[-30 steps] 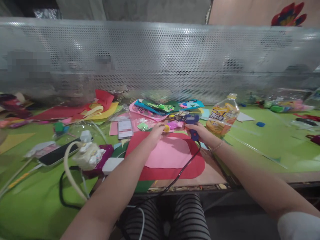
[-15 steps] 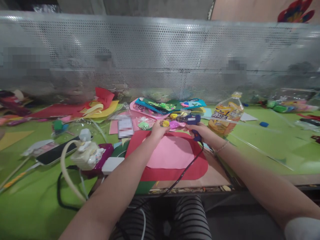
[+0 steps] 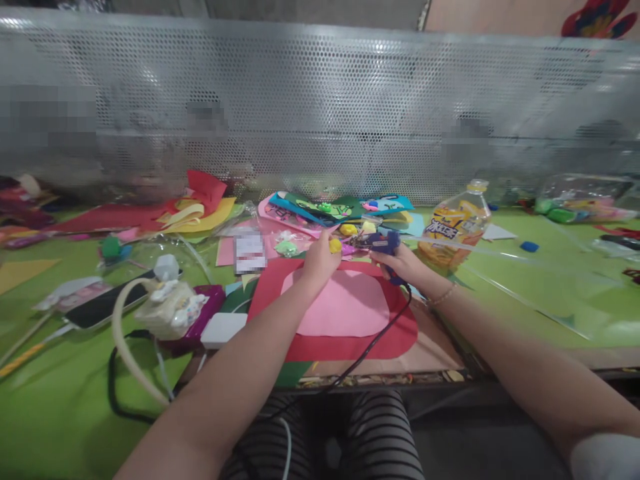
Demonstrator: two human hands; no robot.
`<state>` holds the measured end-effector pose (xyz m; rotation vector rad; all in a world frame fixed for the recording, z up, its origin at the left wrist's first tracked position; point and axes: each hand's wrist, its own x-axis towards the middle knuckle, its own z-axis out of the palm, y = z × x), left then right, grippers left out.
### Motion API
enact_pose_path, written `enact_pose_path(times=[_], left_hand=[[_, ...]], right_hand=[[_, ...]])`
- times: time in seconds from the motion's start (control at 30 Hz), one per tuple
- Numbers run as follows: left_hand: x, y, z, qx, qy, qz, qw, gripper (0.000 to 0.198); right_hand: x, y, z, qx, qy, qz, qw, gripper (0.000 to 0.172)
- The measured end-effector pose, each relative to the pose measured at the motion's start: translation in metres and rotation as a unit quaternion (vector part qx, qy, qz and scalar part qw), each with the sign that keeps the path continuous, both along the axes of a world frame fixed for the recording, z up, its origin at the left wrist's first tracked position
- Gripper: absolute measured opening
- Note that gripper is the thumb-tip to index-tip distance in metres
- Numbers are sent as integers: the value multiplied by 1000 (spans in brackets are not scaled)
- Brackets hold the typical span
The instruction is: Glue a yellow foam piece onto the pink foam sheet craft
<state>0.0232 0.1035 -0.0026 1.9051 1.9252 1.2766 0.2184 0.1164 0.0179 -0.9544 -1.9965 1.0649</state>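
My left hand (image 3: pixel 321 259) is closed on a small yellow and pink craft piece (image 3: pixel 337 247), held just above the far edge of a pink sheet (image 3: pixel 340 303). The pink sheet lies on a larger red sheet (image 3: pixel 350 343). My right hand (image 3: pixel 401 264) grips a blue glue gun (image 3: pixel 384 244) whose nozzle points left at the small piece. The gun's black cord (image 3: pixel 373 340) runs back over the red sheet and off the table's front edge.
A plastic bottle with an orange label (image 3: pixel 453 227) lies on its side to the right. Coloured foam cutouts (image 3: pixel 340 210) are heaped behind my hands. At the left are a phone (image 3: pixel 107 305), a white bundle (image 3: pixel 170 308) and a white charger block (image 3: pixel 223 329). A perforated metal screen (image 3: pixel 320 113) closes the back.
Both hands have drifted slightly up and together; the glue gun's nozzle is now closer to the small piece. The view has tilted a little.
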Motion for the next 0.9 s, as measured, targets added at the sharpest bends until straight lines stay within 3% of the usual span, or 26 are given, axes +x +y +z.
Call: enact_pose_path(times=[0.37, 0.53, 0.9], left_hand=[[2, -2, -3, 13, -8, -18, 1000, 31], [2, -2, -4, 5, 32, -14, 999, 33], [4, -3, -2, -4, 10, -18, 1000, 32]], right_hand=[[-1, 4, -5, -27, 44, -17, 999, 30], [-1, 0, -1, -35, 51, -39, 997, 29], [0, -1, 0, -30, 38, -26, 998, 33]])
